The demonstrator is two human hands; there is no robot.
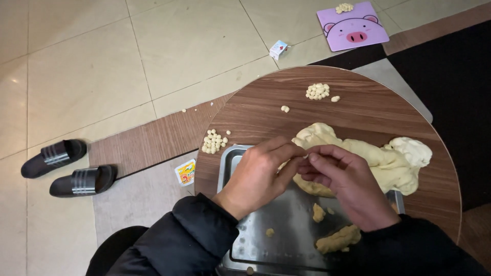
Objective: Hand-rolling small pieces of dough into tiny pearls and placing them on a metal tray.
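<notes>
Here both hands meet over the far edge of a metal tray [240, 240] that sits on a round wooden table [368, 115]. The left hand [261, 176] comes in from the lower left, wrist bent, knuckles up, its fingers curled and the thumb and forefinger pressed together at the tips. The right hand [345, 181] comes in from the lower right, back of the hand up, fingers bent inward so that their tips touch those of the left. Between the meeting fingertips a small bit of pale dough is pinched; it is too small to see clearly. Both arms wear black sleeves.

The big dough mass [388, 161] lies just beyond the hands, partly on the table and partly over the tray's far rim, touching the right hand's fingers. Dough scraps [337, 237] lie in the tray beneath the right wrist.

Small dough balls [214, 141] sit in a heap on the table just left of the left hand. A second heap [317, 91] lies farther off, near the table's far edge. On the tiled floor lie two black slippers [69, 168] at the left and a pink pig-faced mat [353, 25] at the top.
</notes>
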